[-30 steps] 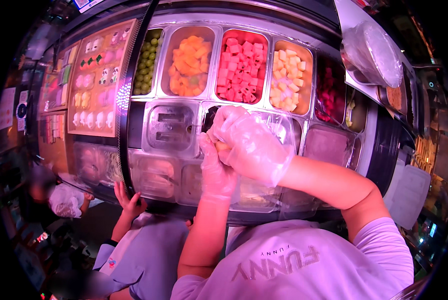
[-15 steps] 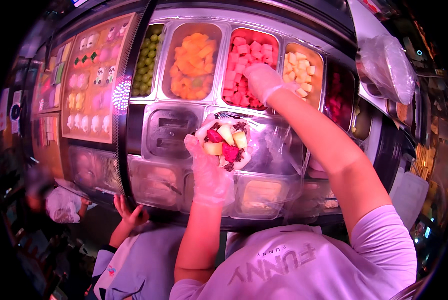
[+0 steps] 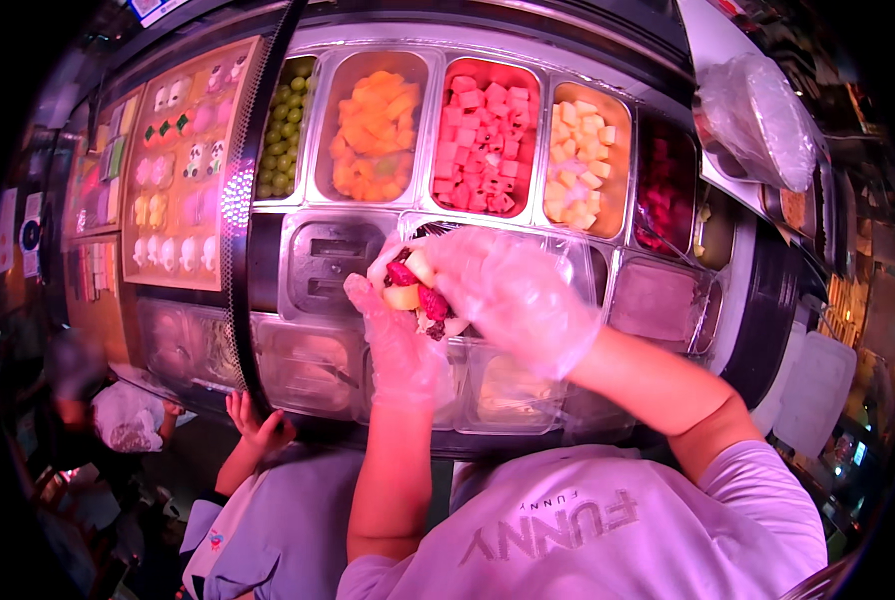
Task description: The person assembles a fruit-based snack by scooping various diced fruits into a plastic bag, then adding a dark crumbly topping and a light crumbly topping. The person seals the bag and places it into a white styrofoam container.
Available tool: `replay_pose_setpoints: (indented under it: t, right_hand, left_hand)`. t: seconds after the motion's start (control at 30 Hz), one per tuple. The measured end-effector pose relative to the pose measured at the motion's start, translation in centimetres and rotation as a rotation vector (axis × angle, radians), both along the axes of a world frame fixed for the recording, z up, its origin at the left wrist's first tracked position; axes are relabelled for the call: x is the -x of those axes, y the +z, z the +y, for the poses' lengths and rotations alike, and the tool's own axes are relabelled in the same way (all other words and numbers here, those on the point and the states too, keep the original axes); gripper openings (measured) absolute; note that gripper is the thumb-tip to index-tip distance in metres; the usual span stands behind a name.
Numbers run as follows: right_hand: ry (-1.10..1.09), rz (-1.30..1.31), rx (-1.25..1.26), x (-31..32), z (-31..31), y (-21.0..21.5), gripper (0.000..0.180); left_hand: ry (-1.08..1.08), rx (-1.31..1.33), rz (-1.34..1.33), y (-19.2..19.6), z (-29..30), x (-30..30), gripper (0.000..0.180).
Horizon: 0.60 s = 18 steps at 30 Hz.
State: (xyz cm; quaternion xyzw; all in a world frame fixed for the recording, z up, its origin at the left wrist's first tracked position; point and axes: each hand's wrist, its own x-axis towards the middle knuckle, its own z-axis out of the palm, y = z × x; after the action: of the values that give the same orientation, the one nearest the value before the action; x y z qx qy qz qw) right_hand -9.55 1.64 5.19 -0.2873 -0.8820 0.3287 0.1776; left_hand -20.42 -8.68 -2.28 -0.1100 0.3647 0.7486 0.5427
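The right hand (image 3: 513,295) has come back from the red cubes and now covers the fruit cup (image 3: 415,295), fingers curled over it. The left hand (image 3: 400,335), gloved, grips the cup from below above the lidded tubs. Five fruit trays (image 3: 373,125) run behind: green, orange, red, yellow, dark red.

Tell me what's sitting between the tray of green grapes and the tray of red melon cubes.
In the head view, one tray of orange fruit chunks sits between the green grapes and the red melon cubes.

Fruit stall, trays of cut fruit (image 3: 485,135), counter
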Motion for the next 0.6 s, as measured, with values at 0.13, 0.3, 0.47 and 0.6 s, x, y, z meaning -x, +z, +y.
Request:
replay_pose_setpoints:
  t: [0.13, 0.3, 0.47, 0.6]
  right_hand:
    - [0.021, 0.231, -0.081, -0.1, -2.9, -1.9, 0.029]
    - [0.110, 0.029, 0.001, -0.5, -3.2, -1.8, 0.035]
    - [0.310, 0.087, 0.453, -0.2, 1.2, 0.4, 0.040]
    - [0.031, 0.051, 0.826, -0.5, 5.5, 0.0, 0.039]
  left_hand:
    - [0.037, -0.046, -0.046, -0.8, -1.1, 0.0, 0.072]
    - [0.026, -0.081, -0.046, -0.5, -2.0, 0.0, 0.075]
    - [0.057, 0.003, 0.019, -0.8, -1.9, 0.3, 0.080]
    - [-0.099, -0.126, -0.027, -0.2, -2.4, 1.3, 0.084]
